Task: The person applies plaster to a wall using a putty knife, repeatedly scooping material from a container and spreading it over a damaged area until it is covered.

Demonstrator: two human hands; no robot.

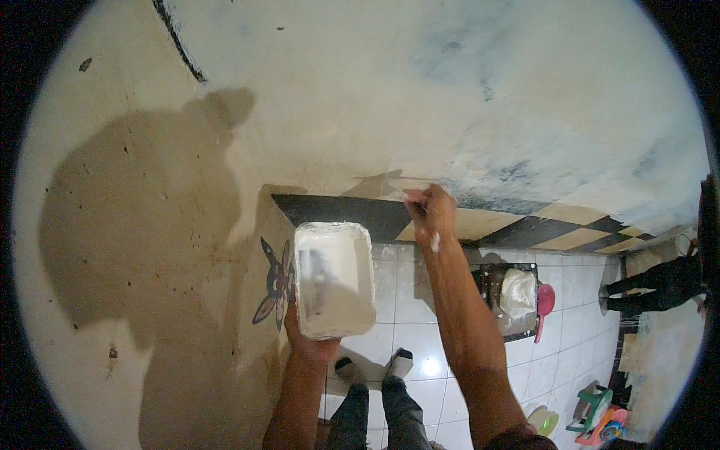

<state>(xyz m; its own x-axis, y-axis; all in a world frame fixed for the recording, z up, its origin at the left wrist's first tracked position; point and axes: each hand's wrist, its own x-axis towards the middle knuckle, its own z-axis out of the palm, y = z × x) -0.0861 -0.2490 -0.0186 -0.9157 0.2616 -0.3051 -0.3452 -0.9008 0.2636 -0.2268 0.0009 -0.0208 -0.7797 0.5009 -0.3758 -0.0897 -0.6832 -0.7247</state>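
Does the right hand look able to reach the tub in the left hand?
Probably yes: the left hand holds the tub nearby, open side exposed, and nothing visible blocks the right hand.

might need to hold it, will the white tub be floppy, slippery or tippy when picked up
The tub seems stiff, keeping its box shape held near one end by the left hand. Its rim may be slippery if the pale smears there are wet. It could tip, since most of it extends beyond that hand.

I see the left hand (315,347) supporting a white-smeared tub (370,277), right hand (436,211) at the wall (352,112) (blurred, can't tell its grip). I've also got a dark tray (517,327) on the tiles (417,345), pink dipper (547,298) beside it.
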